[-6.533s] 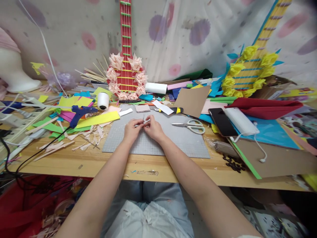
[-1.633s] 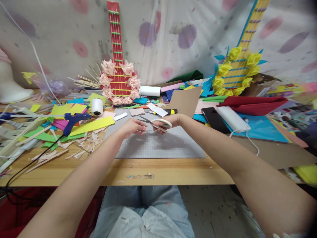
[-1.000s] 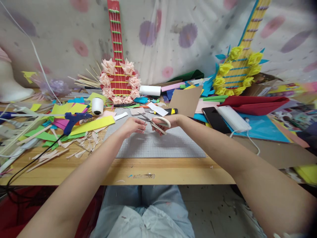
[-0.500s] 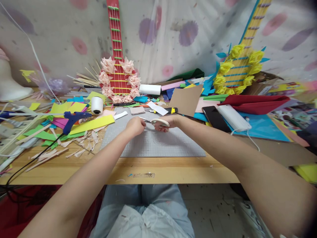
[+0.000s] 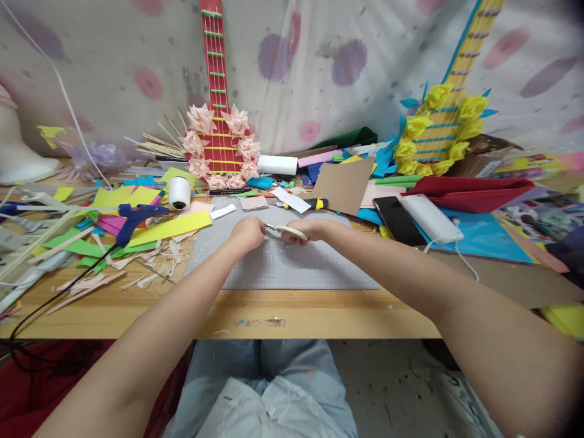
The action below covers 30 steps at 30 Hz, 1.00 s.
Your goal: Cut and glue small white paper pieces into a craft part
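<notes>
Over the grey cutting mat (image 5: pixel 292 274), my right hand (image 5: pixel 306 230) grips the pale handles of a pair of scissors (image 5: pixel 291 232). The blades point left, toward my left hand (image 5: pixel 247 233). My left hand is closed in a pinch close to the blade tips; whatever sits between its fingers is too small or hidden to make out. Just behind the hands lie a small stack of pinkish-grey card pieces (image 5: pixel 254 203), a white paper piece (image 5: pixel 292 199) and a yellow-and-black utility knife (image 5: pixel 316 203).
A blue glue gun (image 5: pixel 137 220) lies on the left among paper scraps, beside a white thread spool (image 5: pixel 179 193). Behind stand a red paper guitar (image 5: pixel 221 146) and a yellow one (image 5: pixel 440 131). A black phone (image 5: pixel 398 220) and white power bank (image 5: pixel 432 217) are at right.
The scissors have tilted, so their handles now look flatter and narrower. My left hand has shifted very slightly, still close to the blades.
</notes>
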Available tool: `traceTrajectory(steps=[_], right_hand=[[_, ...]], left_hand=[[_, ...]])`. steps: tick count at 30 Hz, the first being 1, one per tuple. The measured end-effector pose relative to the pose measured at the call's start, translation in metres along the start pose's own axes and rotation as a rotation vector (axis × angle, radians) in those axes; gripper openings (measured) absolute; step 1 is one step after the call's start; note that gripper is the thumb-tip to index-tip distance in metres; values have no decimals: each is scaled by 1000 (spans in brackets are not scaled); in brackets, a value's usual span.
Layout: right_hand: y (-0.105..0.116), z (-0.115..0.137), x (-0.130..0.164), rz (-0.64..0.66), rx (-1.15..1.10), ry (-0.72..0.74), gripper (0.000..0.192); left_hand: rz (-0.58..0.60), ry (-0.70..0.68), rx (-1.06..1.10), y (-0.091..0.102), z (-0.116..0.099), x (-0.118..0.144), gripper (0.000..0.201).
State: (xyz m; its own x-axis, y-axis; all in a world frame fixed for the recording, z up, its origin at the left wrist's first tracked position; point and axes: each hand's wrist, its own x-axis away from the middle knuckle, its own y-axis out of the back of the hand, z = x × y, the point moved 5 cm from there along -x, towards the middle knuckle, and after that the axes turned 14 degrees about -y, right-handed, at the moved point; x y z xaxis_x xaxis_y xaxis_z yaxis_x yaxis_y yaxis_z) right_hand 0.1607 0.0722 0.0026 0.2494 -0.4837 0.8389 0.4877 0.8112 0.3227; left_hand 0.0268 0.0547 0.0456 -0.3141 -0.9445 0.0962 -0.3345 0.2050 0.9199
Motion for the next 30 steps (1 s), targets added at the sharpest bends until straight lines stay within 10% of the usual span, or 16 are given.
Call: traceTrajectory(steps=[6,14,23,30], right_hand=[[5,1,11,-60,115,43,12],[45,-25,49,-844,600,83,28],[53,-70,39,-1142,584,151,22],[46,-89,33,-1319,388,276,26]], left_hand=[[10,-5,25,3,12,3,26],[-161,-177,99,14,49,7,26],[-51,-553,-364,-12,-3,-4,29],[53,-595,-569,-20,-21,-11,26]])
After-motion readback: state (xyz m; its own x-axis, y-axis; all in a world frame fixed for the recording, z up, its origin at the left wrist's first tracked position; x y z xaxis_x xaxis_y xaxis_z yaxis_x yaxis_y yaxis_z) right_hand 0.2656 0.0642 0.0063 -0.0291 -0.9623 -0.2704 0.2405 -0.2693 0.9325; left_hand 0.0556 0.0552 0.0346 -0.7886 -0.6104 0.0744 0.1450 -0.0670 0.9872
